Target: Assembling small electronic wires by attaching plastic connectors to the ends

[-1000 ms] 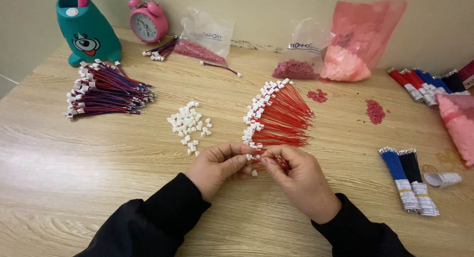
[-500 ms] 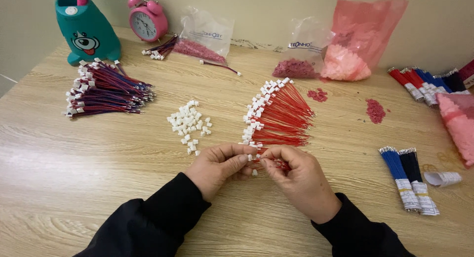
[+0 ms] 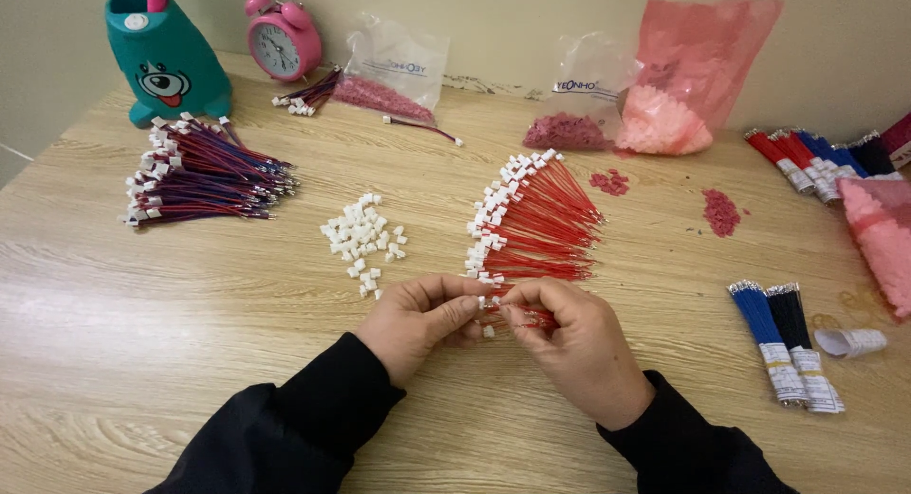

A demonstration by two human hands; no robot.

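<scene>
While both hands meet near the table's front edge, the left hand pinches what seems a white connector and the right hand grips red wires; a fitted red fan lies beyond, loose connectors remain.

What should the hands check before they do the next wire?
1. Left hand and right hand meet over one thin red wire: ok.
2. Small white plastic connector at the left fingertips: ok.
3. Wire seated in connector: cannot tell, fingers hide it.
4. Loose pile of white connectors nearby: ok.
5. Fan of red wires lies just ahead: ok.
</scene>
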